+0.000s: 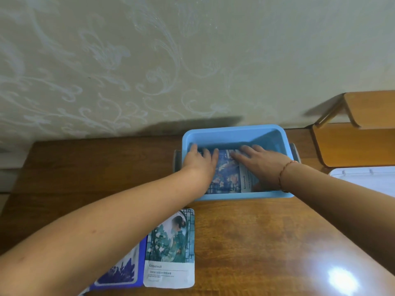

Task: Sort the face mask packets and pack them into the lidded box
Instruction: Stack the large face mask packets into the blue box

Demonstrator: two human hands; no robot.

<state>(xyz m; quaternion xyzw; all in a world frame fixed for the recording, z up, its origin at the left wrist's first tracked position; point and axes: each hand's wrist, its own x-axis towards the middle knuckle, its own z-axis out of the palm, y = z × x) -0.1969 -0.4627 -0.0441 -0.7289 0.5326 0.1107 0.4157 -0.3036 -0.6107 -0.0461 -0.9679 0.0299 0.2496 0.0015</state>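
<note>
A light blue box (235, 132) stands open on the wooden table (267, 236) against the wall. Inside it lies a blue-patterned face mask packet (229, 178). My left hand (201, 160) lies flat on the packet's left part, fingers stretched toward the box's far wall. My right hand (258, 160) presses flat on the packet's right part. On the table in front of the box lies a teal and white packet (171, 248). A dark blue packet (126, 270) lies beside it on the left, partly hidden under my left forearm.
The box's white lid (367, 180) lies at the table's right edge. A wooden chair (359, 133) stands beyond it at the right. The patterned wall rises directly behind the box. A bright light glare sits on the table's front right.
</note>
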